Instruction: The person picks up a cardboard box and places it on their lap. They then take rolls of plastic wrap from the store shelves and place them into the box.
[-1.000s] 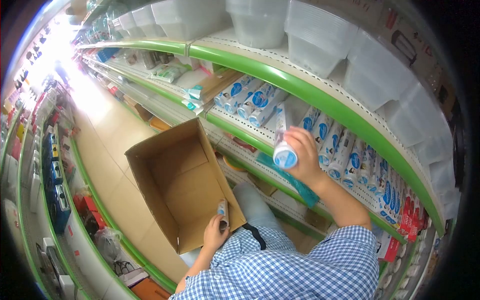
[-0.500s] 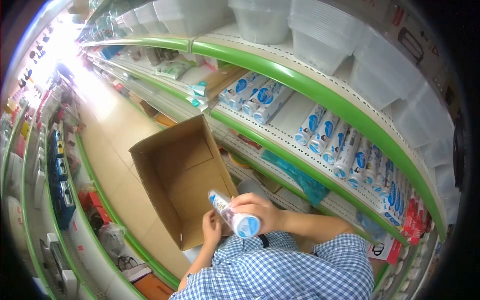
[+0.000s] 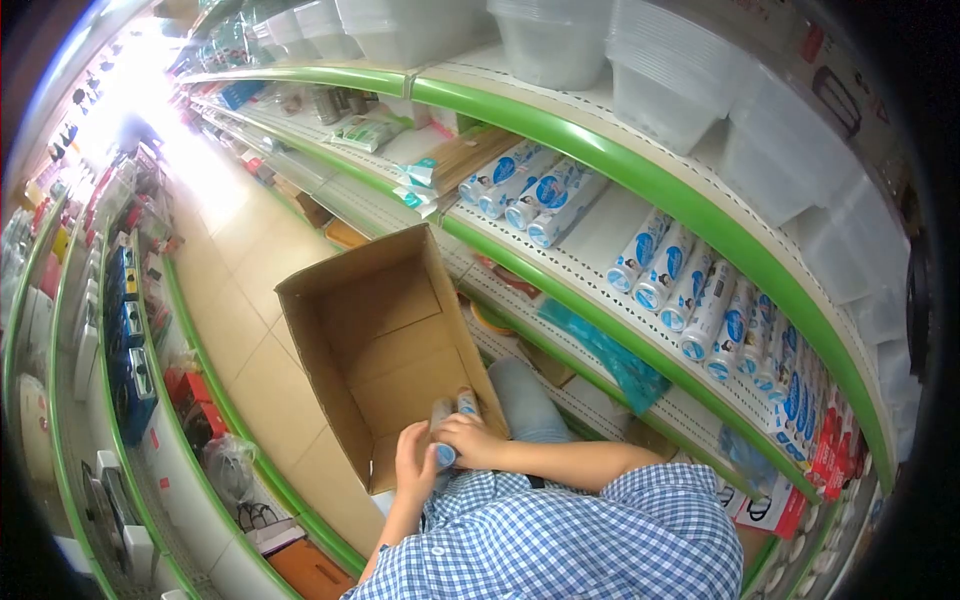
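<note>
Low over the near end of an open cardboard box (image 3: 385,340), a white and blue cylindrical pack (image 3: 444,457) sits between my hands. My left hand (image 3: 411,462) is closed against its left side. From the right, my right hand (image 3: 470,441) wraps over its middle, so the label is mostly hidden. Just beyond the right fingers, the end of a second similar pack (image 3: 466,402) shows inside the box; its other end is hidden.
On the right, a green-edged shelf (image 3: 560,265) carries rows of similar cylindrical packs (image 3: 665,280). Clear plastic containers (image 3: 670,75) stand above, and a teal bag (image 3: 605,350) lies below. Boxed goods (image 3: 132,385) line the left shelves. Tiled floor (image 3: 250,350) runs between.
My right hand has lowered the pack toward the box's near end. My left hand has come up against it. A second pack now shows past my right fingers. The view has shifted slightly.
</note>
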A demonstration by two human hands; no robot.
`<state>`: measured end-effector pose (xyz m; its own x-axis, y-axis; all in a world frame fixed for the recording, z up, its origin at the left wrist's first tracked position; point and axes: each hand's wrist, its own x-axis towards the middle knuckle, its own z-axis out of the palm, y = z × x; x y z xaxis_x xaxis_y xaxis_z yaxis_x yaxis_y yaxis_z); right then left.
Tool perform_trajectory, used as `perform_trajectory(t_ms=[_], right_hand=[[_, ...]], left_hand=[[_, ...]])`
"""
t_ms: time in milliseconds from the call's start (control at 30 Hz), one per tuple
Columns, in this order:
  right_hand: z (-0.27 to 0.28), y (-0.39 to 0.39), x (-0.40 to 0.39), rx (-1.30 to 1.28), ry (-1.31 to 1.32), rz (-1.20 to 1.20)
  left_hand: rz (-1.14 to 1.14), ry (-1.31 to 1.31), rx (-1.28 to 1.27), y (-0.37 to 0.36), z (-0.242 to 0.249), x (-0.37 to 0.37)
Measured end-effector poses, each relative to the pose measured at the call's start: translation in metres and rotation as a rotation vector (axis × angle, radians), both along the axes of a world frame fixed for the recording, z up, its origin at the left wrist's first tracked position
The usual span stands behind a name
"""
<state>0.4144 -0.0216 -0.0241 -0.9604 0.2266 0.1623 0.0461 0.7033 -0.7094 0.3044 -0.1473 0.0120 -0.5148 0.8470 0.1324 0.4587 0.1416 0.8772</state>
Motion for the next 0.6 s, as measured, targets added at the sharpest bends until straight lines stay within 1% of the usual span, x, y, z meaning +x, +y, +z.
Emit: perform_trajectory(t_ms=[33,133,167,233,267,333,400,433,467,500,533,567,600], right_hand=[[-0.003,-0.004,0.003,0.072,-0.035,-0.057],[-0.01,-0.004,0.006,0.041,-0.011,-0.044],[-0.013,-0.001,0.009,0.026,-0.06,0.004],[-0.009,0.014,0.019,-0.007,-0.155,0.099],[-0.006,0.023,0.024,-0.007,-0.104,0.101],[0.018,0.049,0.033,-0.008,-0.002,0.107],[0.073,0.091,0.035,0.072,0.111,-0.044],[0.079,0.115,0.035,0.217,0.256,-0.165],[0.095,0.136,0.035,0.242,0.325,-0.308],[0.103,0.164,0.035,0.37,0.315,-0.42],[0.12,0.186,0.036,0.375,0.238,-0.513],[0.125,0.207,0.035,0.448,0.229,-0.622],[0.127,0.228,0.035,0.559,0.171,-0.681]], left_hand=[[-0.058,0.135,-0.033,0.003,0.001,0.002],[-0.122,0.23,-0.128,0.007,-0.018,0.009],[-0.153,0.168,-0.154,0.007,-0.027,0.008],[-0.202,0.214,-0.226,0.005,-0.032,0.008],[-0.225,0.238,-0.262,0.004,-0.034,0.008],[-0.221,0.195,-0.257,0.001,-0.043,0.007],[-0.23,0.168,-0.232,0.001,-0.048,0.005],[-0.241,0.163,-0.208,0.002,-0.048,0.004],[-0.252,0.16,-0.184,0.002,-0.049,0.003],[-0.251,0.149,-0.179,0.002,-0.05,0.004],[-0.248,0.14,-0.173,0.003,-0.05,0.004],[-0.243,0.132,-0.164,0.004,-0.05,0.003],[-0.242,0.124,-0.162,0.004,-0.051,0.003]])
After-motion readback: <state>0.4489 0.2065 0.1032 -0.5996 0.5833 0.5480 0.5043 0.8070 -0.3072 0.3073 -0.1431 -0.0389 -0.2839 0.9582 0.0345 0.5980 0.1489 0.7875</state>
